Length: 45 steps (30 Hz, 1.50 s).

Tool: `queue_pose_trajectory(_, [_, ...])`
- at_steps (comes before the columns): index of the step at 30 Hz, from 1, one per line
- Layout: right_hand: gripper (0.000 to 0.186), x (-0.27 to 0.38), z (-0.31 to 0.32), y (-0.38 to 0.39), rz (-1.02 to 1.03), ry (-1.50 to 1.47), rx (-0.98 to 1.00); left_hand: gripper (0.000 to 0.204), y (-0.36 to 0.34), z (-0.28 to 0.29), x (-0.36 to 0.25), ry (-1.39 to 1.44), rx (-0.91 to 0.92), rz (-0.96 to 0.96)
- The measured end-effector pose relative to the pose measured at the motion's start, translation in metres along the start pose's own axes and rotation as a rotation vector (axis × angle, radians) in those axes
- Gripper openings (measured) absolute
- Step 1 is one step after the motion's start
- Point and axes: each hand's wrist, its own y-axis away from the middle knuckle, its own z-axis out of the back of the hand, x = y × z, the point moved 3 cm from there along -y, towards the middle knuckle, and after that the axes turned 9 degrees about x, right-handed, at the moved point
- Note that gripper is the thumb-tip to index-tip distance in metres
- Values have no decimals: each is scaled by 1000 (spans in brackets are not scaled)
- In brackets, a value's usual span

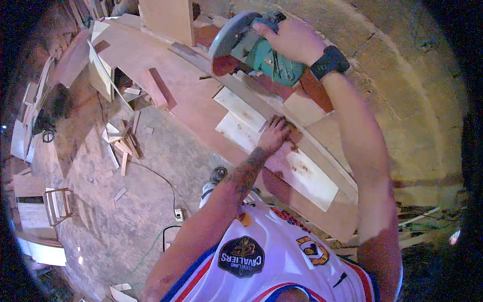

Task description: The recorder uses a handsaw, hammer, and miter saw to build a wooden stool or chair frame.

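Observation:
My right hand (298,43), a dark watch on its wrist, grips the top handle of a teal circular saw (276,63). The saw is raised over the far side of the workbench, its grey rounded part toward the left. My left hand (274,136) rests with fingers spread on pale, brown-stained boards (309,173), which lie across the bench. Its fingertips reach the long wooden strip (322,156) beside them; whether they press on a small piece there is hard to make out.
The long wooden bench (188,113) curves from upper left to lower right. An upright panel (168,22) stands at its far edge, and a reddish block (155,88) lies on it. Wood offcuts (123,138) and a black cable with a socket (178,214) are on the floor.

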Motion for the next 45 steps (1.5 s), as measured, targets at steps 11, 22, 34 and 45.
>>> queue_pose_trajectory(11, [69, 56, -40, 46, -156, -36, 2, 30, 3, -2, 1, 13, 5, -27])
queue_pose_trajectory(22, [71, 73, -62, 61, -170, -68, 56, 40, 2, -20, 9, 72, 261, 64])
queue_pose_trajectory(34, [86, 10, 8, 12, -92, -105, 151, 45, 1, -13, 2, 4, 101, -39])
queue_pose_trajectory(45, [86, -111, 56, -79, 131, -206, 255, 34, 0, -27, 0, 2, 8, -11])
